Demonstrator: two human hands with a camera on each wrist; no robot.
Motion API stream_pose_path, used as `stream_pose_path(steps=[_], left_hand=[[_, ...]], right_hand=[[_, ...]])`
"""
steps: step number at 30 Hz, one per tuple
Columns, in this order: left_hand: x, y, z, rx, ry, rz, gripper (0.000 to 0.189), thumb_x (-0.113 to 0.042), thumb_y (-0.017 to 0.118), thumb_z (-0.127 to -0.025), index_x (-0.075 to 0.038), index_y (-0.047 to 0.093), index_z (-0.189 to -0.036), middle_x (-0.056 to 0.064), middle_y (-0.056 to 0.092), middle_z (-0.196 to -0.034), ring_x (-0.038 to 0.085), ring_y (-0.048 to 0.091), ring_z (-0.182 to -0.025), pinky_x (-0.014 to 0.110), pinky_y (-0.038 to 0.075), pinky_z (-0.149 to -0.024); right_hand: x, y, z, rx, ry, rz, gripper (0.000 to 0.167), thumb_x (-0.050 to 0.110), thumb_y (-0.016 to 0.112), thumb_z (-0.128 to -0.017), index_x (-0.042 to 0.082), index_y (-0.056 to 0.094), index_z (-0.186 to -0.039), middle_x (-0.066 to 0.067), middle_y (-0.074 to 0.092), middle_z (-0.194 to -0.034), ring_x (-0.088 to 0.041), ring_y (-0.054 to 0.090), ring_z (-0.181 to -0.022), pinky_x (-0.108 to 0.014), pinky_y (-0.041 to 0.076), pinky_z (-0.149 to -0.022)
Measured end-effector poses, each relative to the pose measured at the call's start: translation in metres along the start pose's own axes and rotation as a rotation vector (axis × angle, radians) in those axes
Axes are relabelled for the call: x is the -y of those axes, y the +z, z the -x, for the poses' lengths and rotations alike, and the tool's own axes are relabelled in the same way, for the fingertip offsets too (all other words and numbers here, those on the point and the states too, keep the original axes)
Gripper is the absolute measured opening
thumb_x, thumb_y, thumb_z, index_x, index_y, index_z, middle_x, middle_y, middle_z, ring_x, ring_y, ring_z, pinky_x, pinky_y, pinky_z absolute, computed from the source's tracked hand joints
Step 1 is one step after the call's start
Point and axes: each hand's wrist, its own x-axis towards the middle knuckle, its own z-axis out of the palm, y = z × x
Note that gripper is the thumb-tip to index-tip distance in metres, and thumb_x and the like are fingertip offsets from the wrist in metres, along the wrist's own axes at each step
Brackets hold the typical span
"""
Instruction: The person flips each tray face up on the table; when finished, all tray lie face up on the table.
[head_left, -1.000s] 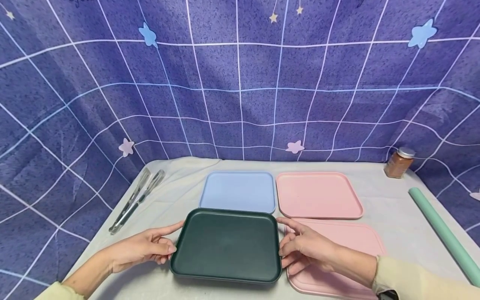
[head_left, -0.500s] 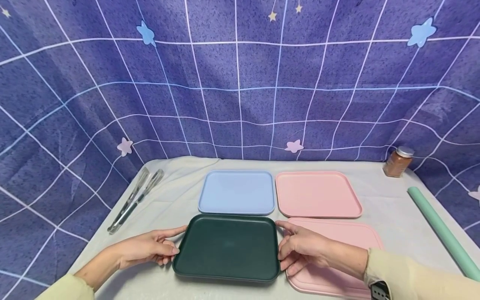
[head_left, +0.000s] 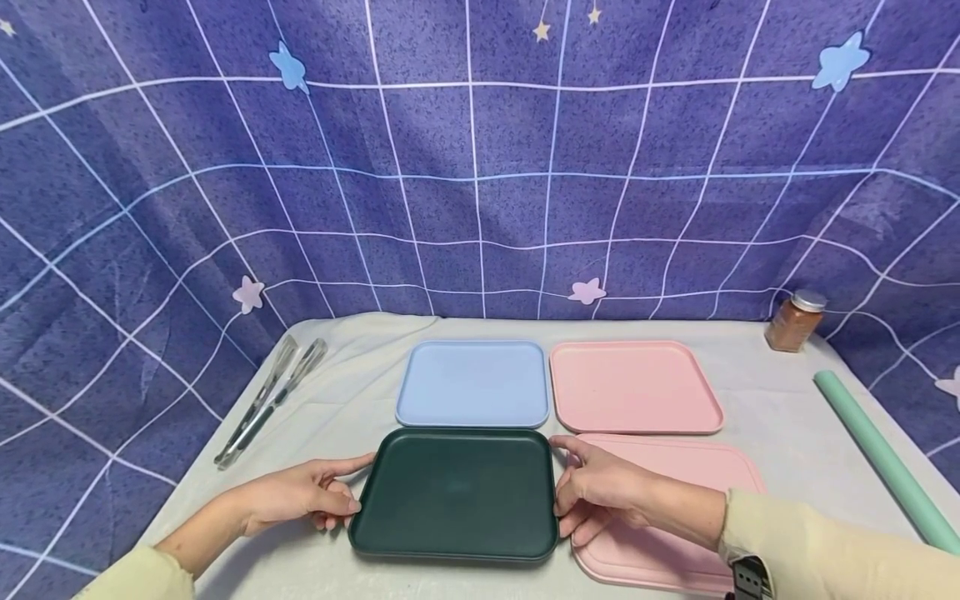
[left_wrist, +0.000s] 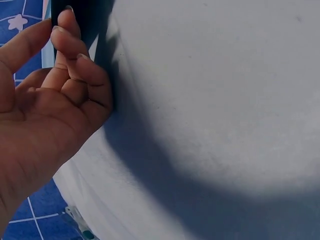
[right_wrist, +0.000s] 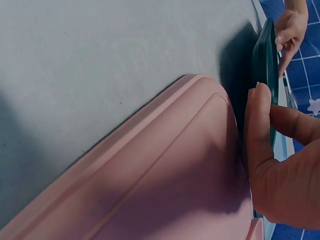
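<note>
While the left hand (head_left: 300, 497) and the right hand (head_left: 607, 487) grip its two short ends, the dark green tray (head_left: 453, 496) sits at the near middle of the cloth-covered surface (head_left: 772, 400), its long axis running from one hand to the other and its short sides pointing away from the person. Its hollow side faces up. Each hand pinches an end between thumb and fingers, the index finger reaching forward along the rim, and a shadow falls beside the tray; whether its base touches the cloth, I cannot tell.

Just beyond the tray's far rim lies the light blue tray (head_left: 474, 385), parallel to it; whether the two rims touch is unclear. Next to that, beyond the green tray to the right, is the pink tray (head_left: 637, 387). Close on the right of the green tray, partly under the right hand and forearm, lies the pink board (head_left: 705, 467), crowding that end. Well to the right of the green tray is the mint-green roll (head_left: 887, 461), with the jar (head_left: 795, 325) farther back. Tongs (head_left: 277, 401) lie beyond it to the left, gripping ends facing away.
</note>
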Motion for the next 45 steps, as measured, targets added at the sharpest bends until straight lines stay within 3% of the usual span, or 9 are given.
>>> stream_pose_path(steps=[11,21,34,40,45], left_hand=[[-0.001,0.006,0.0,-0.049,0.002,-0.079,0.084,-0.011,0.061,-0.097,0.009,0.005,-0.157,0.001,0.067,-0.082,0.006,0.058,-0.065,0.021,0.05,-0.062],[-0.001,0.01,-0.001,-0.049,0.023,-0.106,0.083,-0.011,0.06,-0.097,0.011,0.005,-0.155,0.002,0.066,-0.081,0.006,0.057,-0.064,0.02,0.049,-0.06],[0.001,0.014,-0.002,-0.059,0.031,-0.105,0.085,-0.009,0.061,-0.097,0.012,0.002,-0.155,-0.001,0.063,-0.077,0.006,0.055,-0.064,0.02,0.048,-0.06],[0.002,0.015,-0.005,-0.03,0.072,-0.112,0.087,-0.006,0.061,-0.096,0.014,-0.002,-0.153,-0.004,0.062,-0.072,0.003,0.053,-0.063,0.017,0.044,-0.058],[0.003,0.016,-0.004,-0.033,0.07,-0.119,0.088,-0.006,0.061,-0.095,0.014,-0.001,-0.153,-0.003,0.062,-0.072,0.003,0.052,-0.062,0.017,0.039,-0.055]], right_hand=[[-0.001,0.002,0.0,-0.038,-0.042,0.068,0.104,-0.01,0.06,-0.071,0.006,0.01,-0.16,-0.015,0.066,-0.079,-0.016,0.068,-0.052,-0.032,0.057,-0.048],[0.002,0.009,-0.001,-0.07,-0.052,0.178,0.105,-0.011,0.058,-0.069,0.003,0.007,-0.16,-0.015,0.066,-0.063,-0.013,0.061,-0.043,-0.027,0.052,-0.042],[0.004,0.016,-0.001,-0.104,-0.063,0.308,0.102,-0.015,0.058,-0.071,0.002,0.011,-0.16,-0.02,0.064,-0.081,-0.016,0.06,-0.043,-0.031,0.052,-0.04],[0.005,0.018,0.0,-0.106,-0.093,0.354,0.101,-0.016,0.058,-0.069,0.003,0.016,-0.159,-0.019,0.063,-0.078,-0.017,0.06,-0.041,-0.034,0.053,-0.04],[0.004,0.018,-0.001,-0.109,-0.114,0.392,0.099,-0.016,0.059,-0.068,0.003,0.021,-0.157,-0.017,0.062,-0.078,-0.016,0.06,-0.04,-0.034,0.052,-0.039]])
